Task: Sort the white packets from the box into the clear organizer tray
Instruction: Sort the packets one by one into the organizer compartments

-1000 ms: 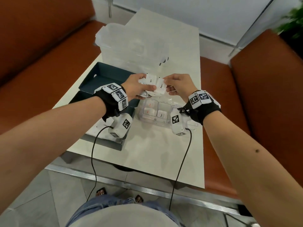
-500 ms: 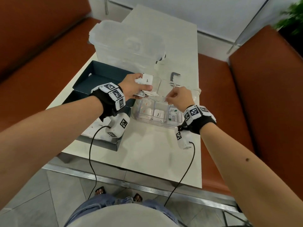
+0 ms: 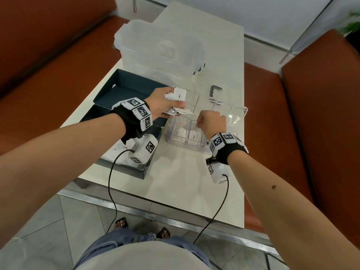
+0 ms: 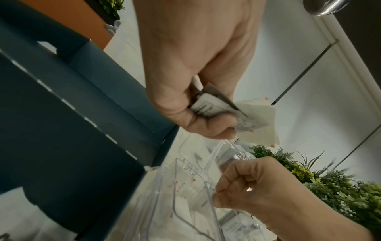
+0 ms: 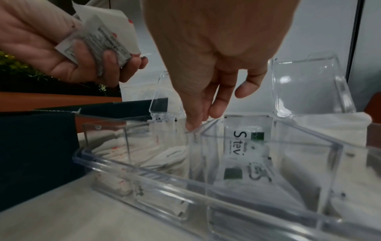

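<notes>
My left hand (image 3: 167,104) hovers between the dark blue box (image 3: 126,90) and the clear organizer tray (image 3: 239,111), gripping a bunch of white packets (image 3: 180,94). The same bunch (image 4: 226,112) shows fanned out in the left wrist view. My right hand (image 3: 210,123) reaches down into the tray's middle compartments, fingertips at a divider (image 5: 191,128), and seems to pinch a thin white packet edge-on. White packets (image 3: 194,136) lie in several compartments. A green-printed packet (image 5: 243,140) stands in one. More packets (image 3: 120,152) lie in the box under my left wrist.
A large translucent lidded container (image 3: 159,49) stands behind the box and tray. A small black bracket (image 3: 215,89) lies on the white table beyond the tray. Brown benches (image 3: 272,114) flank the table. Cables hang from both wrist cameras over the near table edge (image 3: 155,193).
My right hand left the bunch in my left hand and dropped down into the organizer tray. The left hand has stayed in place with the bunch.
</notes>
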A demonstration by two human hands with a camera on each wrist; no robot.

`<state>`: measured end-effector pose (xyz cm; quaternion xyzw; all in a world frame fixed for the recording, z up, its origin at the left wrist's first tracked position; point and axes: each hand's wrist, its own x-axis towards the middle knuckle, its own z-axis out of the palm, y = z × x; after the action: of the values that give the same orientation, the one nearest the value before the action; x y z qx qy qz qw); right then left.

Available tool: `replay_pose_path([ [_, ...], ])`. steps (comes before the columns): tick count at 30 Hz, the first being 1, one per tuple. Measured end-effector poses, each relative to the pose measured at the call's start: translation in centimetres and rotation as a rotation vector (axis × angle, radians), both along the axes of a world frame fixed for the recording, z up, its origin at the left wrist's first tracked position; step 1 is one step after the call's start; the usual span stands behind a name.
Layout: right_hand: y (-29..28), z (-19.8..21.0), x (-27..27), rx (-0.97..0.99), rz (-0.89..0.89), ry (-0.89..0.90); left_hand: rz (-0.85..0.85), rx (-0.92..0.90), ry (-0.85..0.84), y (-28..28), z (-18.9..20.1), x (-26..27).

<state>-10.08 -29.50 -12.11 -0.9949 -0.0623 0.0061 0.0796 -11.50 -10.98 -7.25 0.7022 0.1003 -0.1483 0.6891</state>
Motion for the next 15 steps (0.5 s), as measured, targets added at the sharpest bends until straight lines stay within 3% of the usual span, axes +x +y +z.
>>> replay_pose_path([
  [15, 0.30, -0.15, 0.07, -0.074, 0.003, -0.024, -0.012, -0.007, 0.023, 0.00, 0.03, 0.25],
])
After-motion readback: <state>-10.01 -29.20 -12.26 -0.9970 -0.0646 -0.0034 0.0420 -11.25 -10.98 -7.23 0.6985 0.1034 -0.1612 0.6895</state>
